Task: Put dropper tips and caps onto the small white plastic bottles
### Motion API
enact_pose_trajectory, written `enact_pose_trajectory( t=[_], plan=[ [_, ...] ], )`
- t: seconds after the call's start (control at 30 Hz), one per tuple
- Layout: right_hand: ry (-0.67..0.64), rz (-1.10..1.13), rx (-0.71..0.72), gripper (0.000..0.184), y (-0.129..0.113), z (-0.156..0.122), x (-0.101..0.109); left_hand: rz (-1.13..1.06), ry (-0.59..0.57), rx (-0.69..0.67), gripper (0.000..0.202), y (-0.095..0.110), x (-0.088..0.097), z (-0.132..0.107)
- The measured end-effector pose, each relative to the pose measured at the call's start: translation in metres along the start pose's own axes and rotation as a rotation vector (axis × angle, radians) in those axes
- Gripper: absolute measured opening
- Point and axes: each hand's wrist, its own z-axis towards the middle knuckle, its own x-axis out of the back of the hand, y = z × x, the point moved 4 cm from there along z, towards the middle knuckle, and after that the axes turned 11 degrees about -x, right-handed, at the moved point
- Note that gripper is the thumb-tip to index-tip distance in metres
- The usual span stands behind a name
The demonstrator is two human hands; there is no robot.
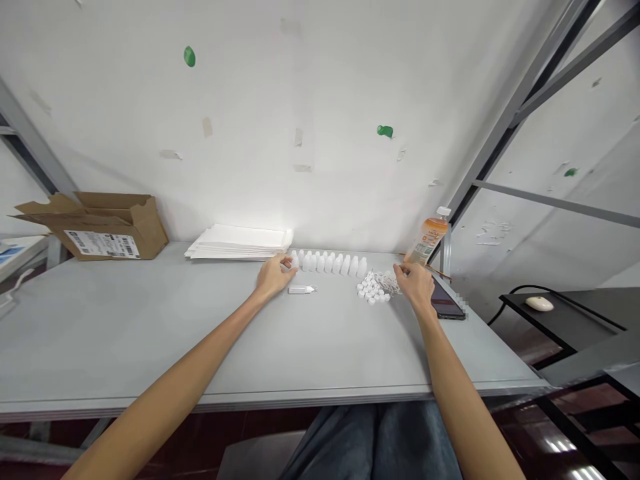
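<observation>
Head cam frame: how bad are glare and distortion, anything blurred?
Head view: strong wide-angle bowing, grey steel shelf upright slanting hard. Glare hotspot on the white wall above stacked white paper sheets; row of small white plastic bottles nearly washes out. Left hand and right hand show no obvious blur.

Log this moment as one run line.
left hand: at end of white bottles | right hand: beside caps | lying bottle: between hands

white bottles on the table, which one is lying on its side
The white bottle lying alone in front of the upright row, just right of the left hand.
</observation>
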Motion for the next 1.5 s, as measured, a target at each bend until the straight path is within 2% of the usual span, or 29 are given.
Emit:
enact_pose_trajectory(
  t=[0.37,0.63,0.9,1.2,1.37,1.5],
  plan=[
    [0.029,0.035,-0.013,0.029,-0.0002,-0.0001,-0.0002,0.165,-0.113,0.013,0.026,-0.0048,-0.0087,0.0004],
    [0.023,0.045,-0.022,0.029,0.0004,0.0003,-0.0014,0.262,-0.135,-0.004,0.019,0.0041,-0.009,-0.0009],
    [0.017,0.061,-0.023,0.029,-0.0002,-0.0003,-0.0018,0.263,-0.094,-0.006,0.019,-0.0005,-0.0067,0.001],
    [0.026,0.085,-0.01,0.029,-0.0018,0.0003,-0.0012,0.31,-0.126,0.024,0.014,0.0038,-0.0092,0.0003],
    [0.037,0.094,0.004,0.029,-0.002,0.0006,-0.0012,0.305,-0.139,0.025,0.019,0.003,-0.0108,0.0012],
    [0.041,0.098,0.011,0.029,-0.0009,0.001,-0.0017,0.26,-0.16,0.045,0.019,0.0024,-0.0039,0.0032]
  ],
)
